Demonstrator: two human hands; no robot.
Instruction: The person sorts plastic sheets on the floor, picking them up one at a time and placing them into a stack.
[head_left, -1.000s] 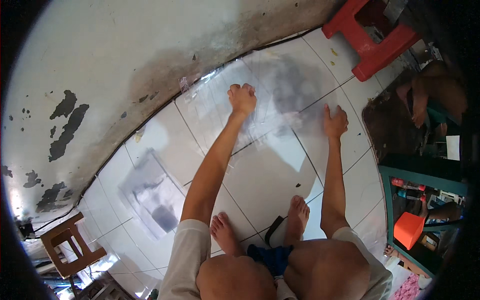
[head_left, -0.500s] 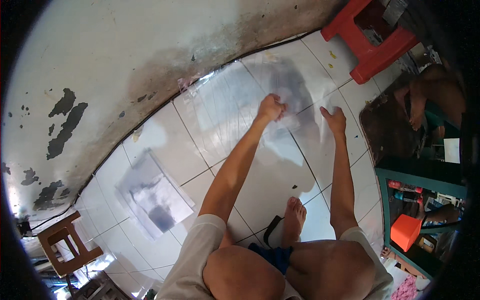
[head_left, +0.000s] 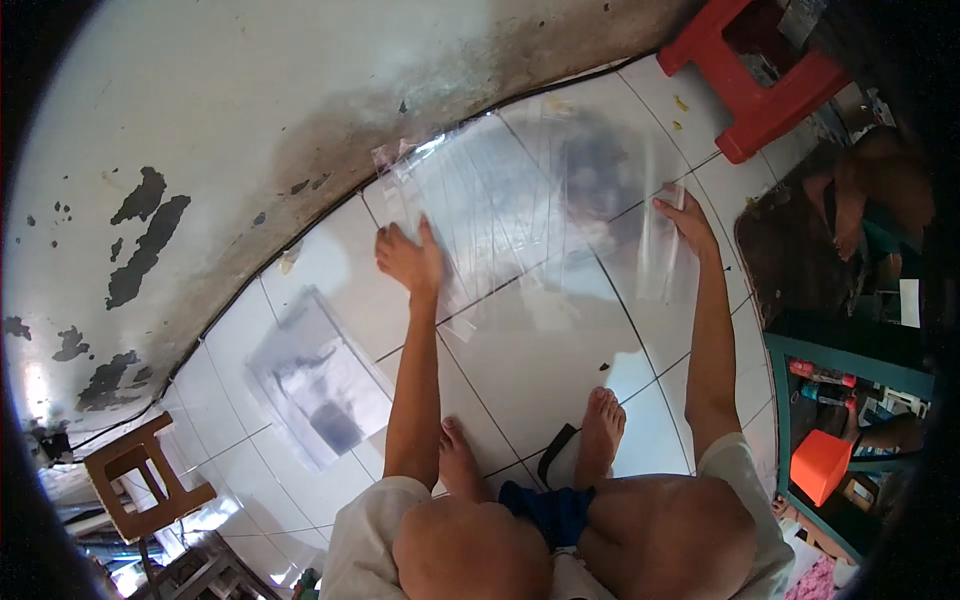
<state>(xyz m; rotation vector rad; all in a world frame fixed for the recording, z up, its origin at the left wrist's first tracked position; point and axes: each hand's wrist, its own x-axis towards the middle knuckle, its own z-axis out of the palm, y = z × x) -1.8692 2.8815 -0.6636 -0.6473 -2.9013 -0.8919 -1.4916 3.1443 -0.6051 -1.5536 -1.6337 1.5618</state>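
Clear plastic sheets (head_left: 500, 200) lie overlapping on the white tiled floor ahead of me, glossy and creased. At their left edge my left hand (head_left: 410, 258) is open, thumb and fingers apart, at or just above the plastic; contact is hard to tell. My right hand (head_left: 690, 222) pinches the right end of a clear plastic sheet (head_left: 655, 255), which is partly lifted and curled there. Further left, a neat stack of clear plastic sheets (head_left: 318, 385) rests on the floor, with shine and dark reflections across it.
A peeling wall (head_left: 230, 130) with a black cable (head_left: 330, 213) at its foot bounds the far left. A red stool (head_left: 750, 85) stands far right, a brown stool (head_left: 148, 478) near left. On the right is a green shelf (head_left: 850, 350) with an orange box (head_left: 820, 467). Bare feet (head_left: 603, 425) are below.
My left hand has moved left from the middle of the plastic to its left edge and opened. My right hand has shifted slightly right, and the plastic by it is now raised and curled.
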